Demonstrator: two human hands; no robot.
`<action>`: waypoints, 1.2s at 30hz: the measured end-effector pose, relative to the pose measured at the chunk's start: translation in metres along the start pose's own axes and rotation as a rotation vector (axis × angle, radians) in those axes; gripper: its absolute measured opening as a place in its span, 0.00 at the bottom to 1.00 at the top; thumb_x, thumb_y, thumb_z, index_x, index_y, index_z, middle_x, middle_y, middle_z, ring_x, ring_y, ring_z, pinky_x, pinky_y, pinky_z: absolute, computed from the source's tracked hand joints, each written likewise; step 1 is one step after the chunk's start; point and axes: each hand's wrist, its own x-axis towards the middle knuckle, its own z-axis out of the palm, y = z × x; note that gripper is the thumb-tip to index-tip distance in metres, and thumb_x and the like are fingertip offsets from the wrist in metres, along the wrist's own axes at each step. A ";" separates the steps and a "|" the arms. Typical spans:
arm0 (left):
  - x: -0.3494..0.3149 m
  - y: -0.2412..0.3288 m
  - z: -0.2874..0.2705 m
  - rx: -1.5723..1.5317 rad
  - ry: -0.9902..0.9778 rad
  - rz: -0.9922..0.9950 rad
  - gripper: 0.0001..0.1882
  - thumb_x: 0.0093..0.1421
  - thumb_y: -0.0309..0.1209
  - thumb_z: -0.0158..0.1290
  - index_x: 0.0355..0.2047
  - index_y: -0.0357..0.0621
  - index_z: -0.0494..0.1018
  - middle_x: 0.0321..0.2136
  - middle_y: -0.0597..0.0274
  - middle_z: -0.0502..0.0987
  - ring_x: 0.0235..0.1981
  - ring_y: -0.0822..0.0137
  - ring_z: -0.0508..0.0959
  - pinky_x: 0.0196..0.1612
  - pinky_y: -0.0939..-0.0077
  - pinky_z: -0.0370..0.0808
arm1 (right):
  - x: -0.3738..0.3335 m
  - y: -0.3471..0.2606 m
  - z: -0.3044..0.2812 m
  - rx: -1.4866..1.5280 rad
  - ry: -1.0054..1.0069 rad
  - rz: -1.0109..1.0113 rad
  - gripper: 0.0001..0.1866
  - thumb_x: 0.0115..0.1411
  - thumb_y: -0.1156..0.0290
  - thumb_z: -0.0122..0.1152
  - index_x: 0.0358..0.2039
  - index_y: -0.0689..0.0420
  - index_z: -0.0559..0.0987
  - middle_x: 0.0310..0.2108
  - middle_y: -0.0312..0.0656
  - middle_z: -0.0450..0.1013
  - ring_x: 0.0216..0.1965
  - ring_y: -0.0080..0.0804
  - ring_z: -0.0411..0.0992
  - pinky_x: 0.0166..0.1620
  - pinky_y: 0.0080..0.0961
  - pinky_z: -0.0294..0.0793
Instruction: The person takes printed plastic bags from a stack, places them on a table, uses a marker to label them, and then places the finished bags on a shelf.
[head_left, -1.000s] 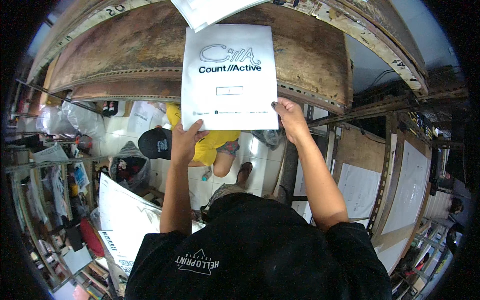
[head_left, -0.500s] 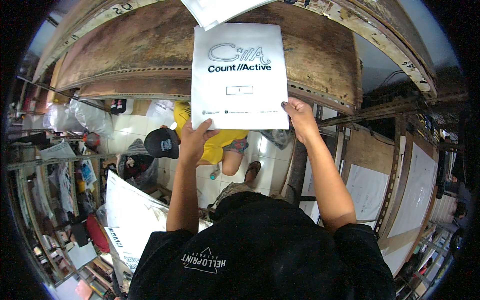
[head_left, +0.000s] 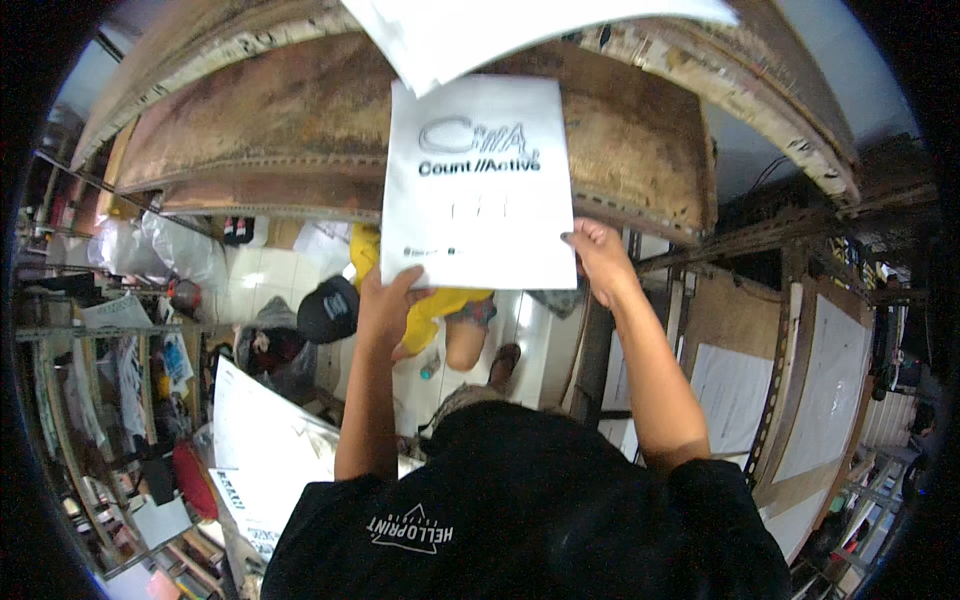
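Observation:
A white printed sheet (head_left: pixel 480 225) with dark lettering and an outlined design is held out in front of me, above a wooden shelf. Its lower left corner is pinched by my left hand (head_left: pixel 388 300), the thumb lying on the printed face. At the lower right edge my right hand (head_left: pixel 602 262) grips it between thumb and curled fingers. The sheet's upper left corner meets a larger white sheet (head_left: pixel 480 35), which hangs over the shelf's edge above. Fingers behind the sheet are hidden.
Worn wooden shelves (head_left: pixel 260 120) on perforated metal frames stretch across the front. Below, a person in a yellow top and dark cap (head_left: pixel 328 308) is low on the tiled floor. White sheets (head_left: pixel 265 440) stand at my left. Framed panels (head_left: pixel 735 390) lean at the right; a cluttered rack (head_left: pixel 110 390) stands far left.
The printed sheet and both hands sit slightly lower in view, as does the shelf. More of the larger white sheet above shows. Both hands keep their grip; the picture is blurrier.

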 end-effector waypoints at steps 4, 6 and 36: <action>-0.030 0.027 0.001 -0.111 -0.016 -0.015 0.18 0.59 0.23 0.54 0.50 0.28 0.71 0.42 0.50 0.80 0.40 0.59 0.82 0.37 0.70 0.82 | 0.009 -0.031 0.012 0.185 0.029 0.081 0.10 0.68 0.66 0.58 0.39 0.59 0.81 0.33 0.36 0.79 0.33 0.21 0.75 0.37 0.25 0.78; -0.043 0.036 -0.003 -0.065 -0.070 -0.003 0.18 0.59 0.22 0.56 0.50 0.29 0.71 0.41 0.51 0.80 0.38 0.61 0.82 0.35 0.71 0.83 | 0.014 -0.045 0.012 0.232 0.019 0.074 0.12 0.68 0.63 0.59 0.37 0.59 0.80 0.33 0.37 0.78 0.34 0.22 0.76 0.40 0.27 0.79; 0.249 0.062 0.092 0.461 -0.258 0.131 0.36 0.59 0.24 0.61 0.64 0.28 0.56 0.51 0.45 0.73 0.39 0.60 0.81 0.34 0.76 0.85 | 0.136 -0.067 -0.122 0.248 0.464 -0.257 0.13 0.63 0.75 0.61 0.48 0.62 0.77 0.41 0.45 0.78 0.44 0.41 0.77 0.42 0.32 0.80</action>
